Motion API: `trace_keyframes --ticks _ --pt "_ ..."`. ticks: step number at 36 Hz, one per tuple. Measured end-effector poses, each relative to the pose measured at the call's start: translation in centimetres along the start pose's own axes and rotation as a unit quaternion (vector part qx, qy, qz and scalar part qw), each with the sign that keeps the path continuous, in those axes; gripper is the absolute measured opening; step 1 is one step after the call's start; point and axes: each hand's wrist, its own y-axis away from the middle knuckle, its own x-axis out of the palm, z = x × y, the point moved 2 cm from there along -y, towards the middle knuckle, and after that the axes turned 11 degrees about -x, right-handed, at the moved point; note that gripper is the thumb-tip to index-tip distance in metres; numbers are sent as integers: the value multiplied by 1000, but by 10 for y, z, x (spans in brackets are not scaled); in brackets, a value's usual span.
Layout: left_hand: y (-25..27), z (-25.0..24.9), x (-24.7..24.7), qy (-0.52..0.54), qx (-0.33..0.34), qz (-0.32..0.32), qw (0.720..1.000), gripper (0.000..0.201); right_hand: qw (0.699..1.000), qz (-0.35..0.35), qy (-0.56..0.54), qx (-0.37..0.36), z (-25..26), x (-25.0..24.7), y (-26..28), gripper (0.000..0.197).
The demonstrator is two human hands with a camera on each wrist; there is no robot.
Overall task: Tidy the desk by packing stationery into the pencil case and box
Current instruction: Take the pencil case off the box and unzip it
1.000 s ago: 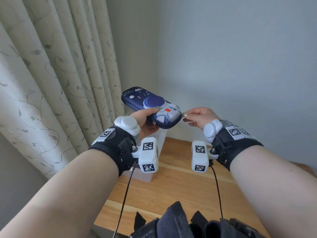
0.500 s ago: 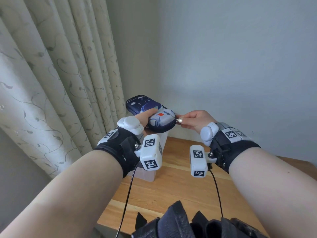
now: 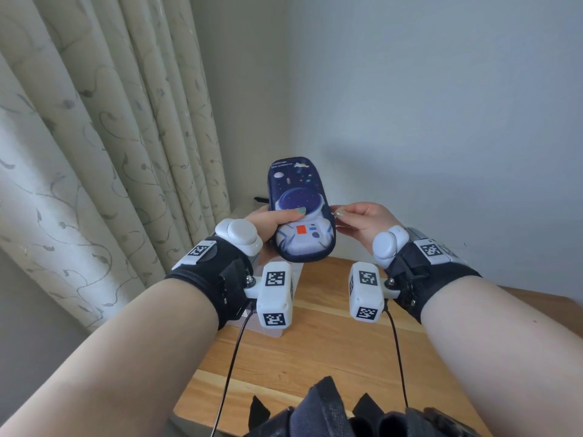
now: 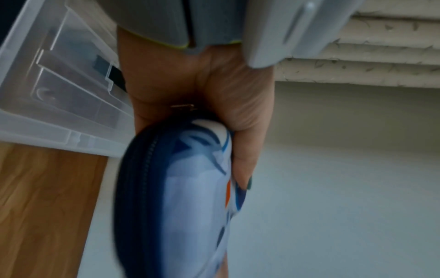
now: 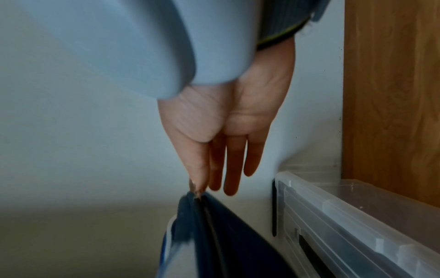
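Observation:
A dark blue pencil case [image 3: 301,212] with an astronaut print is held in the air above the wooden desk [image 3: 315,351], its long axis pointing away from me. My left hand [image 3: 284,216] grips its near left side, thumb across the top. My right hand [image 3: 342,216] pinches the zipper pull [image 3: 337,213] on the case's right edge. In the left wrist view the case [image 4: 181,197] is blurred under the palm. In the right wrist view thumb and forefinger meet on the pull [image 5: 196,191] at the case's seam [image 5: 226,235]. The clear plastic box [image 3: 277,331] sits below my left hand.
A patterned curtain [image 3: 110,152] hangs close on the left and a pale wall stands behind the desk. The clear box [image 5: 357,225] lies against the wall at the desk's back left corner. Dark fabric straps [image 3: 331,411] fill the bottom edge.
The pencil case has swung from lying sideways to pointing away from me. My right hand, still pinching the zipper pull, has gone from the case's end to its right side.

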Motion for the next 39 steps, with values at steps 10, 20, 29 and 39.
trace_keyframes --ticks 10,20,29,39 --pt "1 10 23 -87 40 119 988 20 999 -38 -7 -1 3 -37 0 38" --pt "-31 14 52 -86 8 1 996 70 993 -4 111 -29 4 -44 20 29" --pt "-48 38 68 -207 35 -56 976 45 992 14 120 -43 -2 -65 39 29" --pt "-59 60 116 -356 29 42 933 11 989 -139 -41 34 -28 -129 72 24"
